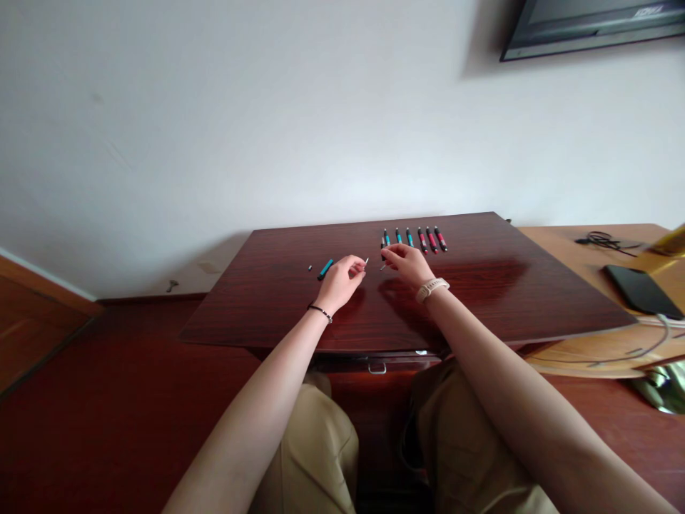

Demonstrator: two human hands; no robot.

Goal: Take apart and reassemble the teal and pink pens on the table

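Over the middle of the dark table [278,285], my left hand [342,280] pinches a thin white stick [367,262] that looks like a pen refill. My right hand [407,264] is close by, thumb and fingers pressed together. A small thin piece [382,268] shows just under its fingertips; whether they grip it I cannot tell. A teal and black pen barrel [325,269] lies to the left of my left hand, with a tiny light-and-dark piece [310,268] beyond it. Behind my right fingers is a black pen part [383,244], partly hidden.
Teal pens [399,236] and red pens [431,240] lie in a row near the table's far edge. At right, a lighter wooden table [556,250] holds a black phone [639,289] and a coiled black cable [607,241]. A wall-mounted screen [594,28] hangs at upper right.
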